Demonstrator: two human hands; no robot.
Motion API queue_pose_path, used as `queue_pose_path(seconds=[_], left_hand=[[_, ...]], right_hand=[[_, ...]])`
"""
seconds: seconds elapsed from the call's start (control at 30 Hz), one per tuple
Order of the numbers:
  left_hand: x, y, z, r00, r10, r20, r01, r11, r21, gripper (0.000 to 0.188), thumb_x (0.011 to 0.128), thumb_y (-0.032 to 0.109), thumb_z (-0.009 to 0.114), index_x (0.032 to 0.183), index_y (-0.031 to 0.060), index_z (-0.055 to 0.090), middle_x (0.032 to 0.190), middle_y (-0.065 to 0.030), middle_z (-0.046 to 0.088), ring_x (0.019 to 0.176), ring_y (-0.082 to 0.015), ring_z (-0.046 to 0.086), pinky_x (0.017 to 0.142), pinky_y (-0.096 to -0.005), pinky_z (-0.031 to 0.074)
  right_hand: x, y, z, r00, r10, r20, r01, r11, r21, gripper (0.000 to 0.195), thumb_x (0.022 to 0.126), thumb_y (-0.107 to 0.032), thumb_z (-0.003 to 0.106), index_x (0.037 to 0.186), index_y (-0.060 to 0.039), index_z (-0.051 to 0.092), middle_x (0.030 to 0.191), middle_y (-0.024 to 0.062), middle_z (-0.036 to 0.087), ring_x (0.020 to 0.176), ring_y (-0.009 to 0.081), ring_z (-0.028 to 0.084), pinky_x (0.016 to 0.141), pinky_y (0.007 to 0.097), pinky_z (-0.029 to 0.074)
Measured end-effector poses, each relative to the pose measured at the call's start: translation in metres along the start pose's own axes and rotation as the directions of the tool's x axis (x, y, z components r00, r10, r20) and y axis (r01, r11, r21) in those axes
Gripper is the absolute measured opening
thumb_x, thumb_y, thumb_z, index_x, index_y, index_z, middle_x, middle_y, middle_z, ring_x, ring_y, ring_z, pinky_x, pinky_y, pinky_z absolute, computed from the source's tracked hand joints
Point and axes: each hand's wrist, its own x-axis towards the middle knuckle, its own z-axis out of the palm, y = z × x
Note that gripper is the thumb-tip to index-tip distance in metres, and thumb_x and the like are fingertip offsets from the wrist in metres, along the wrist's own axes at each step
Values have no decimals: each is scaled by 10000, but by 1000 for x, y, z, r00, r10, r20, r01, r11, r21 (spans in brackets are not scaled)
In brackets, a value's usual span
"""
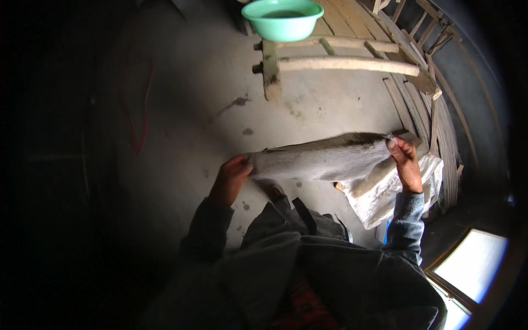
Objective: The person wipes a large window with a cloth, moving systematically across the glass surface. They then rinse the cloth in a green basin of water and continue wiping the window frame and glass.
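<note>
A grey and brown furry animal pelt (317, 161) is stretched out sideways in front of me, above the concrete floor. My left hand (232, 177) pinches its narrower left end between thumb and fingers. At the pelt's upper right corner, my right hand (404, 159) grips the edge with the thumb on top. The pelt's lower edge hangs free between the two hands. Behind its right part lies crumpled clear plastic sheeting (375, 206), partly hidden by my right forearm.
A green plastic basin (284, 22) stands on a wooden frame with rails (342, 64) beyond the pelt. Long wooden strips (443, 136) are stacked at the right. A thin red cord (144, 132) lies on the floor at the left. A bright window (472, 262) is at the lower right.
</note>
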Motion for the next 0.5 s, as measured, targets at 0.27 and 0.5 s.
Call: queue_pose_path(seconds=[0.27, 0.5], left_hand=[[-94, 57, -31, 930, 354, -100, -366, 919, -147, 304, 892, 96, 462, 1150, -62, 492, 1106, -141, 554, 1058, -212, 516, 960, -341, 363], [-98, 73, -33, 914, 407, 6, -397, 894, -208, 254, 909, 129, 475, 1130, 24, 542, 1108, -67, 580, 1069, -176, 509, 944, -353, 359]], right_hand=[[-37, -117, 58, 958, -163, 237, 86, 949, 305, 143, 858, -126, 626, 952, -22, 655, 836, -3, 653, 736, 77, 558, 714, 219, 428], [-14, -112, 64, 926, -220, 305, 141, 955, 262, 176, 888, -206, 589, 980, -65, 642, 807, -25, 623, 671, 66, 537, 641, 217, 444]])
